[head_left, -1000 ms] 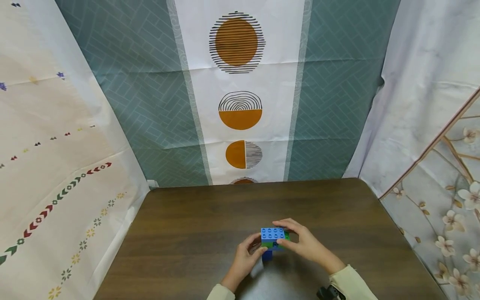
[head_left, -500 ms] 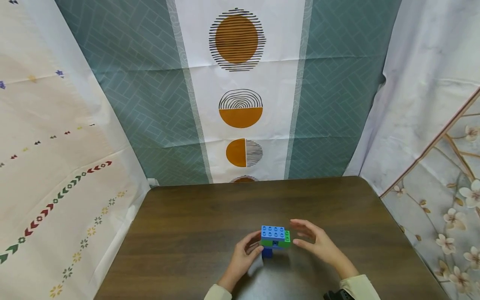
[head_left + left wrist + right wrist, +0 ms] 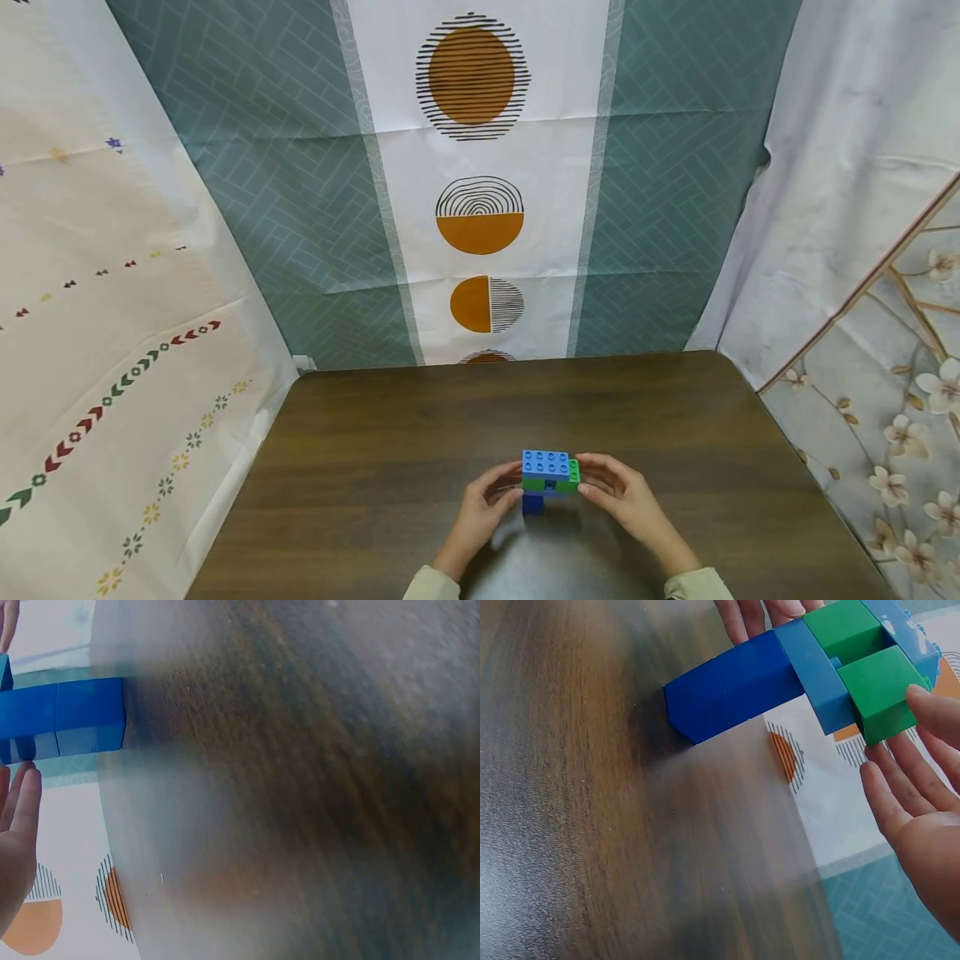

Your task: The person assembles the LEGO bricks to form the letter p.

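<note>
A toy brick structure stands upright on the wooden table. Its base is a dark blue brick column (image 3: 735,686), made of stacked bricks in the left wrist view. Across the column lies a wider blue brick (image 3: 821,675), carrying green bricks (image 3: 885,686). A light blue eight-stud brick (image 3: 545,463) tops it, with part of the green showing at its right. My left hand (image 3: 480,512) holds the structure's left end between thumb and fingers. At the right end, my right hand (image 3: 626,500) has its thumb and fingers around the green brick. Fingers behind are partly hidden.
The brown table (image 3: 390,442) ends at a far edge before a hanging teal and white cloth (image 3: 667,200). Patterned cloths (image 3: 840,417) hang on both sides. A shadow falls in front of the structure.
My right hand let go of the top, drew off to the right, then came back in to the green end. The left hand stayed at the left end. The structure stands where it was.
</note>
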Tool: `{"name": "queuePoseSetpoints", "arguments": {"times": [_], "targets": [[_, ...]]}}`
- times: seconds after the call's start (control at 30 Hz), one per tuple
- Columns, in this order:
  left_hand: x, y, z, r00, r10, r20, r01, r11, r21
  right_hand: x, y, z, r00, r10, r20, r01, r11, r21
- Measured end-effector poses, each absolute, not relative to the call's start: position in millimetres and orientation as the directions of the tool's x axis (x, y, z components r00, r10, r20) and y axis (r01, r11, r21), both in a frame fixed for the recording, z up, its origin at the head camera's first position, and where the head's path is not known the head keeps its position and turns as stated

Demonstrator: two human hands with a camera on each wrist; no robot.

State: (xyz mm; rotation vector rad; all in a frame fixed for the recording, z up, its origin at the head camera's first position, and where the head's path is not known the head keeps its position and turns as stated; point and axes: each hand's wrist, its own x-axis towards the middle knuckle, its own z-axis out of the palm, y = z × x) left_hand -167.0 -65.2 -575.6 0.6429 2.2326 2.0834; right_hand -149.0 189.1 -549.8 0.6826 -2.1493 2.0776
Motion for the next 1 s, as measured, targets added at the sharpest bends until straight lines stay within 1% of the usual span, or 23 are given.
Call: {"name": "queuePoseSetpoints", "arguments": {"times": [0.2, 0.3, 0.4, 0.5, 0.67, 0.83, 1.0], "targets": [[-161, -64, -558, -0.899, 0.319, 0.3, 0.319, 0.01, 0.948, -148, 188, -552, -0.902, -0.248, 0.353, -0.354, -0.04, -0.934], [-159, -64, -548, -0.908, 0.31, 0.282, 0.299, 0.008, 0.954, -149, 186, -553, -0.909, -0.229, 0.349, -0.351, -0.037, -0.936], [-160, -64, -548, -0.922, 0.282, 0.265, 0.283, 0.025, 0.959, -151, 183, -554, -0.92, -0.206, 0.332, -0.334, -0.026, -0.942], [-166, -64, -558, -0.935, 0.256, 0.244, 0.265, 0.051, 0.963, -154, 180, -553, -0.936, -0.187, 0.299, -0.302, -0.016, -0.953], [-175, -67, -571, -0.947, 0.247, 0.207, 0.238, 0.104, 0.966, -158, 176, -549, -0.963, -0.142, 0.231, -0.236, 0.019, -0.972], [-180, -69, -568, -0.955, 0.234, 0.182, 0.199, 0.052, 0.979, -161, 169, -535, -0.982, -0.084, 0.172, -0.177, 0.058, -0.983], [-176, -70, -542, -0.96, 0.225, 0.167, 0.182, 0.049, 0.982, -168, 161, -528, -0.993, -0.033, 0.113, -0.115, 0.081, -0.99]]}}
